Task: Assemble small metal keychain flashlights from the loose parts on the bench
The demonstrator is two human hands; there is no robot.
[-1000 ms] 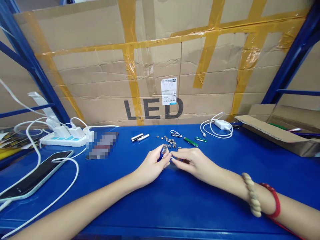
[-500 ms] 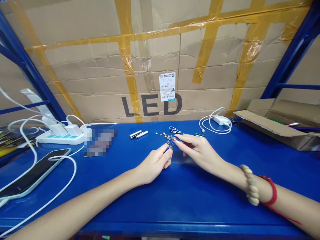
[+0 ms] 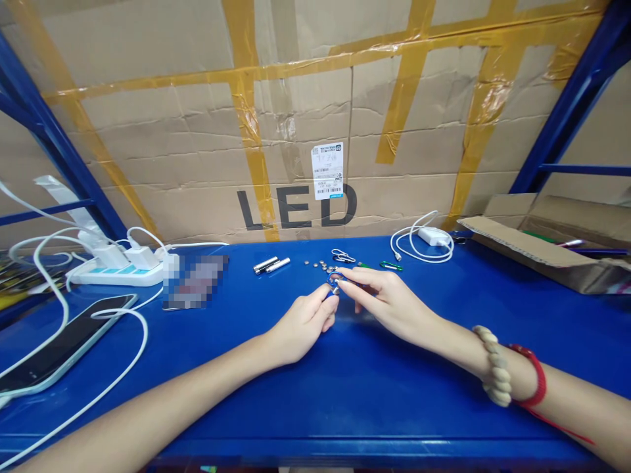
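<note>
1. My left hand [image 3: 303, 325], fingers curled and thumb pressed down, grips a small blue tube [image 3: 330, 295]; its silver end shows beyond my thumb, the rest hidden in my fist.
2. My right hand [image 3: 389, 299] pinches a curved blue clip [image 3: 329, 280] between thumb and forefinger, the other fingers bent beneath. The clip lies just beside the tube's silver end; whether the two touch I cannot tell.
3. Both tube and clip are above the middle of the blue table [image 3: 345, 387], in front of small round batteries [image 3: 315, 265], some of which my right fingers partly hide.
4. Left of the batteries, silver tubes [image 3: 279, 265] lie side by side. Behind the batteries rests a white-and-black clip [image 3: 341, 255]; beyond my right hand, a green clip [image 3: 391, 266].
5. On my right wrist: a beaded bracelet [image 3: 494, 368] and, just beside it, a red cord bracelet [image 3: 537, 374].
6. Far left: a phone [image 3: 64, 341], near a white power strip [image 3: 118, 274].
</note>
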